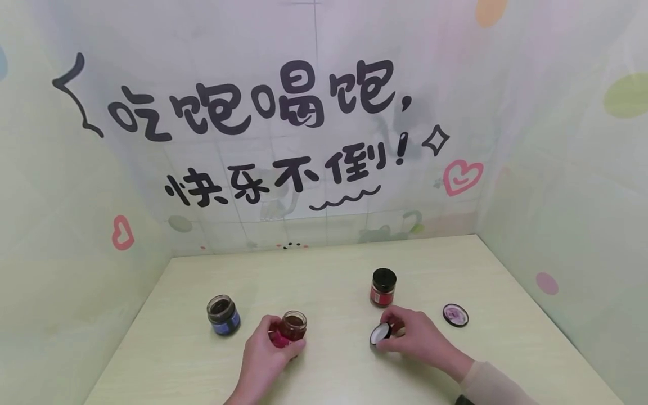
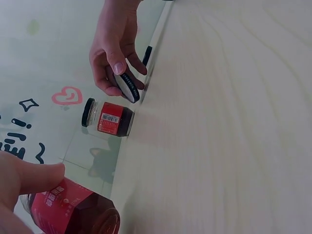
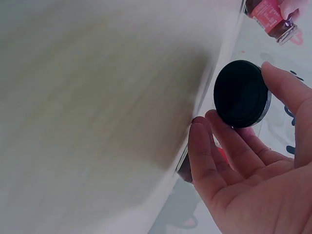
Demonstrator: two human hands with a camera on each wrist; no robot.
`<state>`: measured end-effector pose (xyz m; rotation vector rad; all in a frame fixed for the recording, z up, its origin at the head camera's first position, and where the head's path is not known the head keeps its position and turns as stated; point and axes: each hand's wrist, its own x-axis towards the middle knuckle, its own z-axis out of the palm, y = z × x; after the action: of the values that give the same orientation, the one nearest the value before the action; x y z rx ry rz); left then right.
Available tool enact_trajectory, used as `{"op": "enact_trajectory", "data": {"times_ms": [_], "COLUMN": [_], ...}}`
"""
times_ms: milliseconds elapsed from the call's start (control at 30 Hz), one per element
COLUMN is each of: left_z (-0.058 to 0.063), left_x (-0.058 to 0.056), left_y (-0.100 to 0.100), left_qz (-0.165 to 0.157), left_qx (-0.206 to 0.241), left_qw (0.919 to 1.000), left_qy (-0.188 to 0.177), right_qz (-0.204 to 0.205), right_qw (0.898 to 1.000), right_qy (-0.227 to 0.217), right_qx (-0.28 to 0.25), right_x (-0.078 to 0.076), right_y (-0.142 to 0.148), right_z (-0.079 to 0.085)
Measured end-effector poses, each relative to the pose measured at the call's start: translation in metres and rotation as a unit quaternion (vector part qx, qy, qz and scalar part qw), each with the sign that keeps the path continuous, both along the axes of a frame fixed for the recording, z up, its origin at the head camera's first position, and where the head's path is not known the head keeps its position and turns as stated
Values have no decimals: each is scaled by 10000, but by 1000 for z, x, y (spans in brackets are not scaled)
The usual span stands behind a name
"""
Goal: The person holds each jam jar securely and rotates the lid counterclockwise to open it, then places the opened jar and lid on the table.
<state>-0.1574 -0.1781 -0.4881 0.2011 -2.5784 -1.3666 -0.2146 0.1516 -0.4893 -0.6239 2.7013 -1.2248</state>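
Have fingers & thumb of L hand (image 1: 265, 349) wrapped round red-label jar (image 1: 293, 325), lidless, betw. 6 & 7 o'clock in head view; can't confirm contact betw. base & table (image 1: 324, 377). Gripping, at 3 o'clock of that jar & well apart from it, rim of black lid (image 1: 379, 334) betw. thumb & fingertips of R hand (image 1: 417, 337), tilted on edge, pale inside toward approx. 9 o'clock. See lidded jar (image 1: 383, 288), red label too, upright at 12 o'clock of held lid. Also see second lid (image 1: 455, 315), purplish inside up, flat on table, betw. 2 & 3 o'clock of held lid. Note blue-label jar (image 1: 223, 316), lidless, upright, near, at 9 o'clock of L-hand jar. Farther out, toward 12: see back wall (image 1: 349, 225) w/ black lettering (image 1: 293, 163).
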Motion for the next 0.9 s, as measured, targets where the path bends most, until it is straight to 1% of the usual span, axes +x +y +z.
{"op": "enact_trajectory", "data": {"times_ms": [267, 400, 533, 633, 800, 900], "left_z": [-2, -2, -3, -5, -9, -10], "left_x": [0, 0, -1, -2, -6, -7], "left_y": [-4, -6, -8, -9, -12, -14], "left_qz": [99, 83, 95, 125, 198, 226], "left_qx": [-21, 46, 122, 90, 54, 31], "left_qw": [9999, 9999, 9999, 9999, 9998, 9997], "left_qy": [-17, -64, -70, -36, -13, 27], "right_qz": [-367, -512, -730, -898, -1168, -1255], "right_qw": [9987, 9962, 9903, 9850, 9760, 9719], "right_qy": [99, 309, 550, 679, 778, 810], "right_qx": [345, 641, 1050, 1305, 1663, 1818], "right_x": [1, 1, 2, 4, 7, 7], "right_y": [13, 19, 26, 31, 38, 42], "right_z": [-2, -3, -2, -1, -4, -6]}}
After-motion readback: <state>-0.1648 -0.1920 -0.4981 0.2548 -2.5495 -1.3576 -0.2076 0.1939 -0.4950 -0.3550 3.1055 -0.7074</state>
